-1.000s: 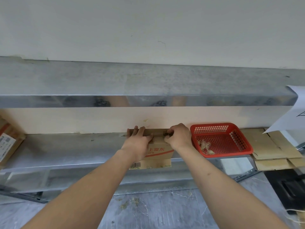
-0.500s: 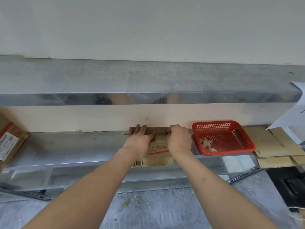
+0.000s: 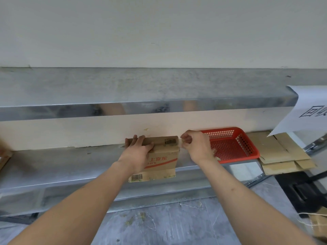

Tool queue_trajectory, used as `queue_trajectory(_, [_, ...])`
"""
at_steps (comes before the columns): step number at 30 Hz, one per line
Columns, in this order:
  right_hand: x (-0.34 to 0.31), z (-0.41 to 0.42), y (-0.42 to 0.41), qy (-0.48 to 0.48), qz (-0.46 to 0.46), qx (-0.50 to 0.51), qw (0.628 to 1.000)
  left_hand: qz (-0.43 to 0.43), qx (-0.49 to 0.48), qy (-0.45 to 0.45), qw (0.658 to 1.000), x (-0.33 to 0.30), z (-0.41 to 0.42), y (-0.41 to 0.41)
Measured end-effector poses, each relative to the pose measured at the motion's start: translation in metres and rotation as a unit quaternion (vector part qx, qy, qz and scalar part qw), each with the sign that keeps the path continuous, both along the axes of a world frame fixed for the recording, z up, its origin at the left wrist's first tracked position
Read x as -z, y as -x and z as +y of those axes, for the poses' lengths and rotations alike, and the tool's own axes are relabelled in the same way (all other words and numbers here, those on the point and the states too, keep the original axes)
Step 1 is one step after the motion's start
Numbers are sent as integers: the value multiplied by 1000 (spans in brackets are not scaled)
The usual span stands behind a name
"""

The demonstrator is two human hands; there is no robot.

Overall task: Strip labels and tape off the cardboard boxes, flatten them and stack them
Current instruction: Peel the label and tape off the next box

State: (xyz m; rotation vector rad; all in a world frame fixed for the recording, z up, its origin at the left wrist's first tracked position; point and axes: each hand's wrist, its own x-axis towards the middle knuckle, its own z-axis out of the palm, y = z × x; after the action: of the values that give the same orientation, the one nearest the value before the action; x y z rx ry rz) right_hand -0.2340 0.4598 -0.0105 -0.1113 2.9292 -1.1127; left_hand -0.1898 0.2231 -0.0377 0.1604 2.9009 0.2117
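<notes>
Down nearest me I see a grey floor [image 3: 159, 225] with bits of debris, and my two bare forearms reaching up from it toward a metal shelf [image 3: 58, 167]. On that shelf's front edge sits the small cardboard box [image 3: 161, 160], red print on its near face and a barcode label [image 3: 136, 177] on the flap hanging over the edge. My left hand [image 3: 137, 152] lies over the box's top left corner, fingers spread across the top and thumb against the near face, holding it down. My right hand [image 3: 195, 145] is just off the box's right end, fingers curled, pinching a pale strip of tape [image 3: 180, 140] that runs from the top right corner. Another small barcode label [image 3: 170, 142] sits on the top by that corner. Right of that hand stands a red basket [image 3: 247, 147] with scraps inside, then flattened cardboard [image 3: 281, 152] stacked further right. Behind is a beige wall, an upper metal shelf [image 3: 141, 89], and a white paper sign [image 3: 307, 110] hanging at its right end.
</notes>
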Motion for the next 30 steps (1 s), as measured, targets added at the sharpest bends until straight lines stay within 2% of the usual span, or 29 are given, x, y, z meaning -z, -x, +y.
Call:
queue_trajectory(2, [5, -2, 1, 46, -31, -9, 998, -6, 0, 2, 1000, -2, -1, 0])
queue_trajectory(7, [22, -7, -4, 94, -73, -35, 992, -21, -10, 13, 1000, -6, 5, -1])
queue_trajectory(9, [26, -8, -5, 79, -64, -41, 994, -33, -23, 38, 998, -10, 13, 0])
queue_trajectory(12, [23, -5, -4, 3, -33, -46, 998, -36, -48, 67, 996, -23, 40, 4])
queue_trajectory(17, [19, 1, 3, -59, -15, -135, 989, 5, -35, -21, 999, -18, 85, 8])
queue_trajectory(20, [16, 3, 8, -89, 6, -163, 983, 20, -39, -33, 999, -4, 91, 8])
queue_trajectory(22, [18, 5, 12, -78, -6, -150, 986, 23, -41, -29, 998, -3, 87, 9])
queue_trajectory(24, [24, 10, 15, -26, -24, -104, 994, 20, -40, -18, 999, -3, 83, 9])
queue_trajectory(26, [30, 17, 14, 105, -57, -40, 992, 14, -42, -10, 999, -2, 82, 8])
queue_trajectory(28, [35, 22, 12, 282, -137, 30, 949, 10, -45, -8, 999, -2, 84, 7])
queue_trajectory(30, [37, 25, 11, 392, -200, 75, 895, 9, -49, -7, 999, -3, 86, 6])
